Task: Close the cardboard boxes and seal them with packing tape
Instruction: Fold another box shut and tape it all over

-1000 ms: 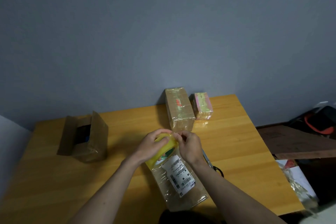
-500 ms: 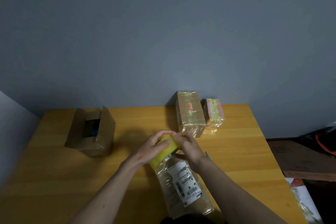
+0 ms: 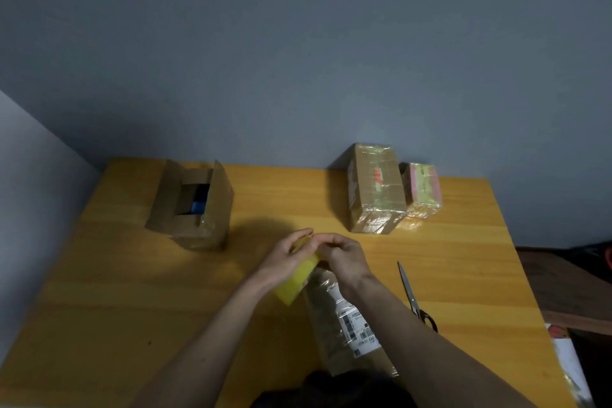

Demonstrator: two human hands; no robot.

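Scissors (image 3: 415, 300) lie right of the labelled box (image 3: 344, 325), open box (image 3: 192, 205) far left.

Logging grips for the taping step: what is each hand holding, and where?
Left hand grips the tape roll round its rim; right hand pinches at its top.

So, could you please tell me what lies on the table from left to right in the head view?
Open cardboard box → yellow tape roll → large taped box → scissors → small pink taped box.

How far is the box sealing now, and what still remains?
Done: two taped boxes at the wall. In hand: the left hand grips the yellow tape roll and the right hand works at it over the labelled box. Left: the open box.
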